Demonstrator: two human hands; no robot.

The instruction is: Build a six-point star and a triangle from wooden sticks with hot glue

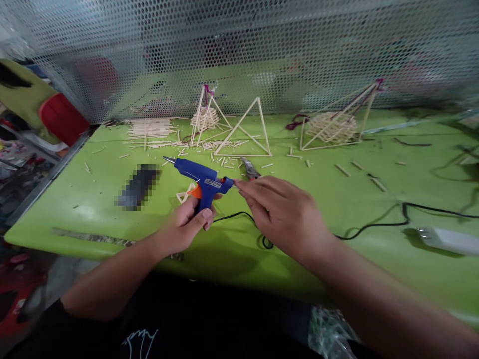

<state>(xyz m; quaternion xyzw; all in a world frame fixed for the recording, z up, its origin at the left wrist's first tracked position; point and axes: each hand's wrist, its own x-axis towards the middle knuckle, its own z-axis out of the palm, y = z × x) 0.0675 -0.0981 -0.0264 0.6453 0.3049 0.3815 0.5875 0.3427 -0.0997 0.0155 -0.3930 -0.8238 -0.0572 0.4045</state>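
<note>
My left hand is wrapped around the handle of a blue hot glue gun with an orange trigger, its metal nozzle aimed to the left. Behind the gun, my right hand pinches the end of a glue stick at the rear opening; most of the stick is hidden. A black cord trails from the gun below my right hand. Pliers lie just beyond my right fingers. A small frame of sticks rests on the table, partly behind the gun.
Stick pyramid frames stand along the back of the green table, before a perforated metal screen. Loose sticks lie at back left. A pixelated dark object lies left, a ruler-like strip near the edge, a white device right.
</note>
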